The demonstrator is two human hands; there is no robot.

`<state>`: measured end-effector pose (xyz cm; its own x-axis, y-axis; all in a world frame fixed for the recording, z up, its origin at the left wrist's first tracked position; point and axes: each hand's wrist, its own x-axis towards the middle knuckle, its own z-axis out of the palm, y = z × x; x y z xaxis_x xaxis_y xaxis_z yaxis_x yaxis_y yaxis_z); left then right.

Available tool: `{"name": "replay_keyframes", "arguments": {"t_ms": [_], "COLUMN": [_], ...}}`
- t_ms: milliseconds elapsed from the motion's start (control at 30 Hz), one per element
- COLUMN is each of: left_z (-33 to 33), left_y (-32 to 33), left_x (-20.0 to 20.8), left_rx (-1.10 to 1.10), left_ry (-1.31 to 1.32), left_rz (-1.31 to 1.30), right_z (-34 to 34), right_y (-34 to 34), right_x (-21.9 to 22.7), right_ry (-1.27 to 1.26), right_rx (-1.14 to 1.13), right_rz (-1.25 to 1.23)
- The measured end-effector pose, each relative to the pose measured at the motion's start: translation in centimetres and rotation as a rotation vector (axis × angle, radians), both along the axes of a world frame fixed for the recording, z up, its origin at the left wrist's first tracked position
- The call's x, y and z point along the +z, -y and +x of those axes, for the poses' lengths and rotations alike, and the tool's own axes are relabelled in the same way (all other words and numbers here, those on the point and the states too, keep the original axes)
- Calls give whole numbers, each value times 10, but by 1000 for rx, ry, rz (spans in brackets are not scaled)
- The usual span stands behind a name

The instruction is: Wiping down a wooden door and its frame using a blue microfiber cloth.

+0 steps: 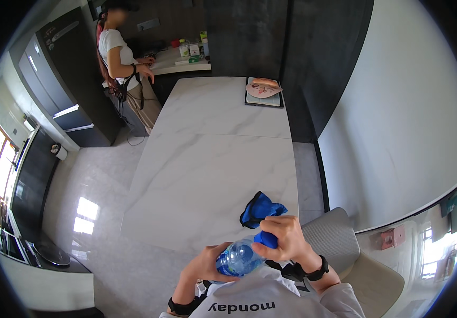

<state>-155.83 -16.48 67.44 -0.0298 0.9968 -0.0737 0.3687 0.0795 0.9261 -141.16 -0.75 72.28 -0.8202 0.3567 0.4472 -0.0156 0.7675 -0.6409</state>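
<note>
Close to my body, past the table's near edge, I hold a clear bluish plastic bottle (240,258) tilted, its top end toward the right. My left hand (206,265) is wrapped round the bottle's body. The fingers of my right hand (288,239) are closed round a blue cap-like piece (266,240) at the bottle's top end; whether it is still joined to the neck cannot be made out. Just beyond my right hand, a crumpled blue cloth (263,208) with black edging lies on the white marbled table (207,175).
A dark-framed tray (264,104) with a round patterned board sits at the table's far right. A grey chair (332,238) stands at the right. Another person (119,58) stands at the far left by a counter (178,66) with several small items. A dark fridge (61,79) is behind.
</note>
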Motion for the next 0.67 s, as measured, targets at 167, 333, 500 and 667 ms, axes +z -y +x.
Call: {"name": "replay_keyframes", "arguments": {"t_ms": [167, 333, 500, 667], "left_z": [-3, -8, -6, -26], "left_y": [0, 0, 2, 8], "left_x": [-6, -18, -24, -54], "left_rx": [81, 113, 146, 435], "left_ry": [-94, -40, 0, -376], "left_rz": [9, 28, 8, 75], "right_z": [-7, -16, -18, 1], "right_y": [1, 5, 0, -9], "right_x": [-3, -12, -26, -61], "right_ry": [23, 3, 88, 353], "right_rx": [-66, -164, -114, 64], "right_rz": [-108, -135, -129, -391]}}
